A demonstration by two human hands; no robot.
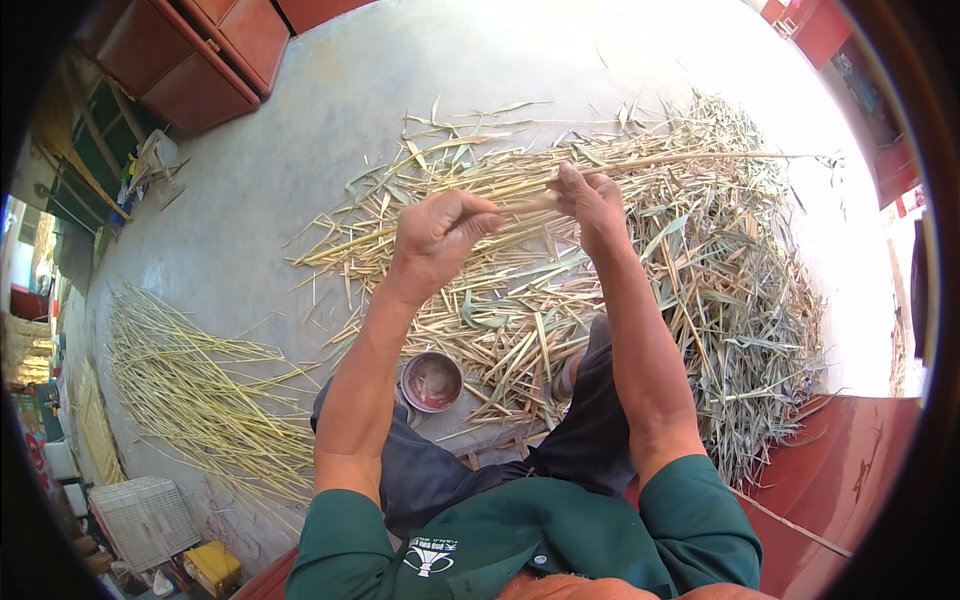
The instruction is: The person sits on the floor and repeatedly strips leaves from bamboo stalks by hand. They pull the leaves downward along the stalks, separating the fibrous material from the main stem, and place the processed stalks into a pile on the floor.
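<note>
A long dry reed stalk point(675, 159) crosses in front of me, its leafy tip pointing right. My right hand point(596, 206) pinches it near the middle between thumb and fingers. Between my hands stretches a pale, slightly blurred strip of leaf sheath point(529, 205). My left hand point(446, 234) has its fingers closed on the left end of that strip. The stalk's thicker yellow end passes behind my left hand. Below both hands lies a loose layer of cut straw-like pieces and leaves point(495, 322).
A bowl point(432, 382) stands between my legs. Bare yellow-green stalks point(210, 397) lie in a bundle at left. Leaf litter point(750, 330) is heaped at right. Red cabinets point(195, 82), a white plastic crate point(146, 521) and a yellow container point(212, 568) stand around the concrete floor point(300, 150).
</note>
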